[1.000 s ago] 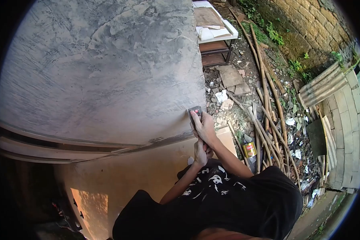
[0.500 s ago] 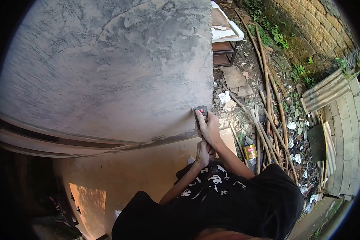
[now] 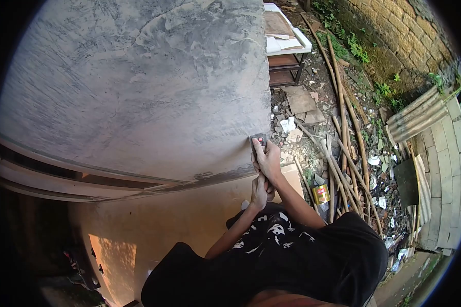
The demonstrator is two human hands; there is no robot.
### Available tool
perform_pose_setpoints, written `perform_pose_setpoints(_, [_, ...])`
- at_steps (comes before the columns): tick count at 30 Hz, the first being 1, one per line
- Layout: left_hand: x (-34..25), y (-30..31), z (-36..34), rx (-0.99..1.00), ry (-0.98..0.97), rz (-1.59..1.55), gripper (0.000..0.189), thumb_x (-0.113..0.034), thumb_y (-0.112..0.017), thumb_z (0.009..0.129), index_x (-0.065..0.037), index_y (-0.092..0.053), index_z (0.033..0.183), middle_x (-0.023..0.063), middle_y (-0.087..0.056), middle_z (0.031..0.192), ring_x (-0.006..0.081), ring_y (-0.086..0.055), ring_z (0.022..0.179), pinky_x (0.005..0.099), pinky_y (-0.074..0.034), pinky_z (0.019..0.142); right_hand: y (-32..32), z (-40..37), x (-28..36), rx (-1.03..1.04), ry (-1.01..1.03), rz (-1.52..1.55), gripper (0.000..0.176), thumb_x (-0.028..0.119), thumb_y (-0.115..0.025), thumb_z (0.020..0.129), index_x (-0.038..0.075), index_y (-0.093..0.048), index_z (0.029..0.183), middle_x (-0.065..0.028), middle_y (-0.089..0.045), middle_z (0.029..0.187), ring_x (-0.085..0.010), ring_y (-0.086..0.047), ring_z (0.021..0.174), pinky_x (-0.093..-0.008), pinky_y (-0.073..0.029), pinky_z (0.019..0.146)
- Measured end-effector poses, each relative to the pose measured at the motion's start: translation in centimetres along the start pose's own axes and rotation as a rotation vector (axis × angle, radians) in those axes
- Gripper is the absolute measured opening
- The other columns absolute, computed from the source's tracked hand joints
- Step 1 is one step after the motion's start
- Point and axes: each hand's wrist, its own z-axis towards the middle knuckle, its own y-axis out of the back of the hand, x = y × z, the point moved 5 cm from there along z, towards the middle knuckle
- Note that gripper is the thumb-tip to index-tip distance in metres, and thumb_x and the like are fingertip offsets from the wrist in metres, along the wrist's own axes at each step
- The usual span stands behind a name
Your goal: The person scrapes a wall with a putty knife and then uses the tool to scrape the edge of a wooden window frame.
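A dark hand tool (image 3: 259,137) with a small red mark on its top end is against the grey, patchy plastered wall (image 3: 153,92), close to the wall's right edge. My right hand (image 3: 268,159) is wrapped around its upper part, thumb lying along the top. Just below, my left hand (image 3: 259,192) is closed around what looks like the lower end of the same tool, directly under the right hand. Fingers and palms hide most of the tool's body, so its exact kind does not show.
Below the wall runs a tan tiled floor (image 3: 174,225). To the right, bamboo poles (image 3: 341,117) lie over rubble, beside a yellow packet (image 3: 320,194). A white-topped table (image 3: 292,45) stands past the wall's edge. Block walls bound the far right.
Both hands and the tool have shifted very slightly to the right along the wall. The wall's edge appears a little further left in view. The grip is unchanged.
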Motion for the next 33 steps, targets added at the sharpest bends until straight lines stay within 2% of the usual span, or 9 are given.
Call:
perform_pose_setpoints(3, [-3.2,-0.5,0.6,-0.006,-0.222,0.029,0.053,-0.053,-0.03,0.097,-0.013,-0.035,0.062,-0.0025,-0.034,0.048,0.0069,-0.028,0.034,0.0224,-0.019,0.031,-0.7,0.4,1.9,0.02,0.076,-0.025,0.028,0.021,-0.052,0.095,0.004,-0.047,0.074,-0.0026,-0.047,0.047,-0.0076,-0.038,0.032,-0.0234,-0.027,0.029])
perform_pose_setpoints(5, [-2.7,-0.5,0.4,0.038,-0.266,0.053,0.049,-0.05,-0.031,0.097,-0.017,-0.032,0.061,-0.0032,-0.031,0.048,0.0073,-0.025,0.035,0.0236,-0.016,0.032,-0.8,0.7,1.8,0.005,0.117,-0.042,0.033,0.025,-0.056,0.093,0.002,-0.052,0.069,-0.0012,-0.051,0.046,-0.0071,-0.045,0.034,-0.0236,-0.031,0.032])
perform_pose_setpoints(7, [-0.1,0.4,0.6,-0.046,-0.074,0.005,0.051,-0.052,-0.031,0.097,-0.017,-0.031,0.059,-0.0034,-0.031,0.048,0.0073,-0.025,0.035,0.0236,-0.017,0.032,-0.2,0.6,-0.5,-0.027,0.043,-0.064,0.033,0.025,-0.057,0.092,0.001,-0.053,0.069,-0.0015,-0.051,0.046,-0.0068,-0.045,0.035,-0.0234,-0.032,0.032])
perform_pose_setpoints(12, [-1.5,1.3,0.7,-0.036,-0.201,0.007,0.051,-0.048,-0.029,0.098,-0.012,-0.035,0.063,-0.0017,-0.033,0.048,0.0079,-0.03,0.034,0.023,-0.02,0.032,-1.2,0.4,0.0,0.002,0.022,-0.064,0.033,0.026,-0.057,0.092,0.002,-0.054,0.07,-0.0023,-0.052,0.047,-0.0068,-0.045,0.036,-0.0235,-0.032,0.033])
perform_pose_setpoints(17, [-0.9,2.0,0.8,-0.025,-0.15,0.038,0.049,-0.046,-0.029,0.099,-0.012,-0.034,0.064,-0.0023,-0.032,0.048,0.0074,-0.029,0.035,0.0229,-0.02,0.033,-1.3,0.5,-0.8,-0.01,0.036,-0.071,0.032,0.025,-0.057,0.093,0.002,-0.053,0.071,-0.001,-0.05,0.047,-0.0052,-0.042,0.036,-0.0223,-0.031,0.034])
perform_pose_setpoints(21, [-3.0,2.0,1.4,0.031,-0.3,0.011,0.047,-0.044,-0.03,0.099,-0.012,-0.035,0.065,-0.0025,-0.032,0.048,0.0073,-0.03,0.035,0.0229,-0.021,0.033,-3.1,0.6,2.7,0.057,0.121,-0.068,0.033,0.024,-0.055,0.094,0.001,-0.052,0.071,-0.0008,-0.05,0.047,-0.0059,-0.042,0.035,-0.0229,-0.031,0.033])
perform_pose_setpoints(26, [-1.3,2.3,0.4,-0.026,-0.202,0.094,0.05,-0.047,-0.03,0.098,-0.01,-0.036,0.066,-0.0015,-0.034,0.049,0.0072,-0.03,0.035,0.023,-0.021,0.032,-1.8,0.3,-1.0,0.034,-0.036,-0.025,0.037,0.027,-0.055,0.093,0.002,-0.05,0.067,-0.0013,-0.049,0.045,-0.0068,-0.042,0.034,-0.0237,-0.031,0.032])
perform_pose_setpoints(31, [-2.0,2.0,1.2,0.0,-0.236,0.017,0.05,-0.048,-0.032,0.098,-0.012,-0.035,0.064,-0.0015,-0.034,0.049,0.0072,-0.029,0.035,0.0225,-0.019,0.032,-2.1,0.6,0.5,0.062,0.066,-0.061,0.037,0.027,-0.053,0.094,0.004,-0.049,0.066,-0.0023,-0.049,0.044,-0.0085,-0.043,0.033,-0.024,-0.031,0.031])
perform_pose_setpoints(33, [-1.4,1.9,0.7,-0.05,-0.11,0.055,0.049,-0.048,-0.033,0.098,-0.012,-0.035,0.065,-0.0015,-0.034,0.049,0.0072,-0.029,0.035,0.0222,-0.019,0.032,-1.5,0.3,-1.3,0.015,-0.061,-0.05,0.038,0.028,-0.053,0.094,0.004,-0.048,0.066,-0.0031,-0.05,0.045,-0.009,-0.043,0.033,-0.0245,-0.031,0.031])
